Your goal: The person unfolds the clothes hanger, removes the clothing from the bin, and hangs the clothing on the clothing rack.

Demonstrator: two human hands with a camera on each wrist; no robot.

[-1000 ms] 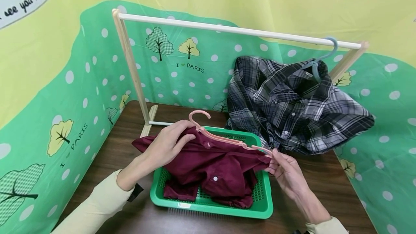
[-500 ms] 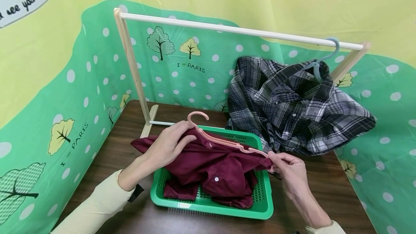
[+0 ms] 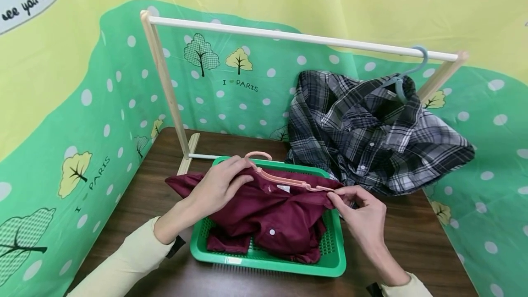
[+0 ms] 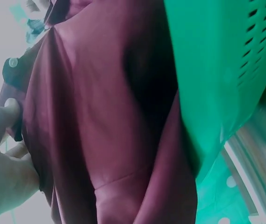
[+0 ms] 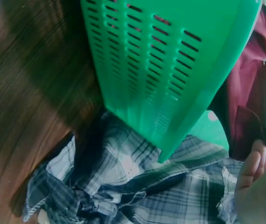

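over the wood bench (image 3: pixel 425 233), pink hanger (image 3: pixel 284 179) is tipping its hook lower than before; left grip (image 3: pixel 216 189) and right grip (image 3: pixel 363 214) are pinching the maroon shirt (image 3: pixel 264 214), wrists angling inward.

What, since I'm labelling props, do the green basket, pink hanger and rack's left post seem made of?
Green basket: likely plastic, glossy by its sheen, with moulded-looking slots.
Pink hanger: probably plastic, smooth, evenly coloured.
Rack's left post: apparently bare wood, matte, from its natural tan tone.

Room under rail (image 3: pixel 288 37) (left), plaid shirt (image 3: pixel 363 136) blocking
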